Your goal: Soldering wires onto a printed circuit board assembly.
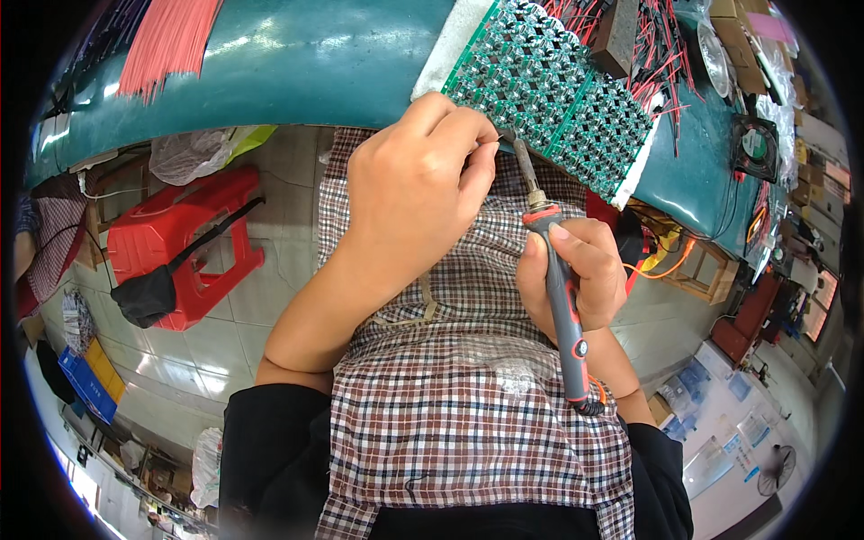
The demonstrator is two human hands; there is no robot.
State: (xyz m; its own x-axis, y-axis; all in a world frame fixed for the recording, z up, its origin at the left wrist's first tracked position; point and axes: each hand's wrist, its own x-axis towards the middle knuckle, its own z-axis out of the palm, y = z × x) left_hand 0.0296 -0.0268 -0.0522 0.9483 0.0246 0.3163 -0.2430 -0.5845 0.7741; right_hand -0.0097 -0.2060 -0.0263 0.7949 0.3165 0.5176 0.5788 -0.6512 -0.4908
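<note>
- In the head view, my right hand (589, 274) is grasping the soldering iron (566, 315), thumb and fingers closing around it.
- The iron's long axis is running away from me and leaning slightly left, its tip (522, 157) pointing at the near edge of the green circuit boards (531, 81).
- My left hand (418, 180) is curling just left of that tip, lying nearer it than my right; whether those fingers are grasping something fine, I cannot tell.
- The boards are resting on a white pad (438, 63).
</note>
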